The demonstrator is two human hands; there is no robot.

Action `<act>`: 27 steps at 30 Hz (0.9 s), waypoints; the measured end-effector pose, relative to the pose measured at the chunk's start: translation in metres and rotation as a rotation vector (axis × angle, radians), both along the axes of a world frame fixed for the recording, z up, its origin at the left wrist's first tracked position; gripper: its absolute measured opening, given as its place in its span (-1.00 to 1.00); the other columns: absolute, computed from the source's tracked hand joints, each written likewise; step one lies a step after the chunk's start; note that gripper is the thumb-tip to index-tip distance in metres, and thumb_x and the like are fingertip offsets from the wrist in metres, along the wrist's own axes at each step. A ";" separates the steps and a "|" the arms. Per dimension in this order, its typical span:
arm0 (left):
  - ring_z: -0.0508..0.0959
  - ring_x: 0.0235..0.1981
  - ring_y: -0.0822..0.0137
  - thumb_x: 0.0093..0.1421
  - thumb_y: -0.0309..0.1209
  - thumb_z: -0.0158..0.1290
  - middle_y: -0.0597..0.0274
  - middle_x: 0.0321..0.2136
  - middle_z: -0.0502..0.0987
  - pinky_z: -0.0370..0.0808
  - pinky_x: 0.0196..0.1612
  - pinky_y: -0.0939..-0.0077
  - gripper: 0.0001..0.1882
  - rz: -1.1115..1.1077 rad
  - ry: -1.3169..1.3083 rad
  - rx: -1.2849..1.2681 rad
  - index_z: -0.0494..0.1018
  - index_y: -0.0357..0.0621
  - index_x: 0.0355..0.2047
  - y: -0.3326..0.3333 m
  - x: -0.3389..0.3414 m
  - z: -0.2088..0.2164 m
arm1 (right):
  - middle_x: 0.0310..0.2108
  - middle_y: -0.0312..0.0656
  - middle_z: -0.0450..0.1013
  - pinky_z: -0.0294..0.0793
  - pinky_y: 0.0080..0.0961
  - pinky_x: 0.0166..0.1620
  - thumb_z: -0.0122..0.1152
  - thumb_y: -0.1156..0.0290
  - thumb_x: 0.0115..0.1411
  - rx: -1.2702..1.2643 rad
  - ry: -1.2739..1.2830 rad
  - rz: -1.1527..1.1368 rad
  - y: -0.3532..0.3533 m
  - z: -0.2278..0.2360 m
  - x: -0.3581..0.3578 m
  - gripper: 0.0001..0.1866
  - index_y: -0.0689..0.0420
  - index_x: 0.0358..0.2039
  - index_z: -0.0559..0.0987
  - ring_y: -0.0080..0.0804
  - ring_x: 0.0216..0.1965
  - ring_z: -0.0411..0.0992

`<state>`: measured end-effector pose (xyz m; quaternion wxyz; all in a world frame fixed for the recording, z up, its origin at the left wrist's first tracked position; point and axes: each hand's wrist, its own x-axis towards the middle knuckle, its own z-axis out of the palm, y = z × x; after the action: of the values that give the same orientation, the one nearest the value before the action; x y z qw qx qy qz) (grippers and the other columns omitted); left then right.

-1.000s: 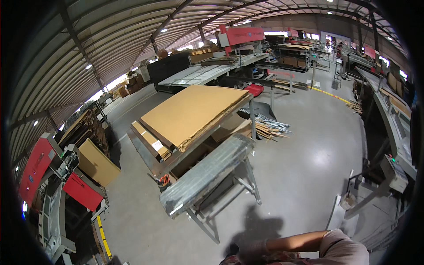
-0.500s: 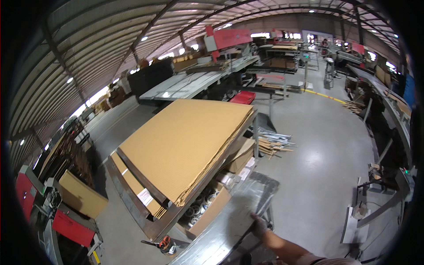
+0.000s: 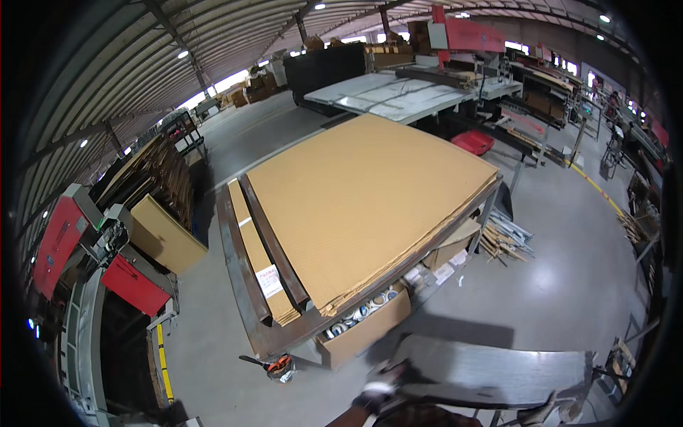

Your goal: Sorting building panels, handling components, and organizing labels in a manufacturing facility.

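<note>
Grey metal sheet [image 3: 498, 370] at lower right of view, long axis from 9 to 3 o'clock, flat, dull with dark glare. Gloved left hand [image 3: 377, 395] blurred at its 9 o'clock end, fingers state cannot tell. Cardboard stack [image 3: 370, 199] at 11 o'clock from sheet.

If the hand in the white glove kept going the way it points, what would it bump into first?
Probably the open cardboard box under the worktable, which sits just beyond the gloved hand. The hand is blurred, so its exact heading and the depth are uncertain.
</note>
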<state>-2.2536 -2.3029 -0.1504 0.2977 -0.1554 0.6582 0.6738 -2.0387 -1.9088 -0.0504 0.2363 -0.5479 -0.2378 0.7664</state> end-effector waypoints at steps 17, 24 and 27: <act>0.39 -0.21 -0.09 -0.11 -0.44 0.01 -0.08 -0.23 0.38 0.34 -0.16 0.05 -0.65 0.186 0.979 -0.748 0.37 -0.25 -0.24 -0.074 -0.147 0.167 | -0.30 -0.16 0.47 0.40 -0.35 -0.28 -0.01 0.04 0.17 0.008 -0.383 0.721 -0.064 0.001 -0.002 -0.59 0.13 -0.20 0.46 -0.27 -0.29 0.42; 0.42 -0.22 0.05 -0.10 -0.39 0.06 0.06 -0.32 0.43 0.37 -0.20 0.22 -0.56 -0.178 1.083 -1.216 0.39 -0.07 -0.13 -0.214 -0.220 0.129 | -0.39 -0.12 0.46 0.39 -0.21 -0.27 0.20 0.24 0.00 1.411 -0.001 1.740 -0.296 0.007 -0.334 -0.66 0.16 -0.24 0.51 -0.07 -0.35 0.43; 0.44 -0.35 0.11 -0.05 -0.36 0.05 0.08 -0.35 0.43 0.39 -0.31 0.18 -0.64 -0.391 1.066 -1.057 0.42 0.03 -0.17 -0.221 -0.203 0.114 | -0.34 -0.18 0.44 0.39 -0.18 -0.25 0.23 0.20 -0.09 1.706 0.532 1.651 -0.411 0.039 -0.424 -0.67 0.06 -0.30 0.52 -0.14 -0.28 0.43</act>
<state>-2.4569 -2.5240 -0.0367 -0.0592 0.1874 0.9621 0.1893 -2.4624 -2.3199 -0.0119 0.0033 0.2739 -0.8867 0.3725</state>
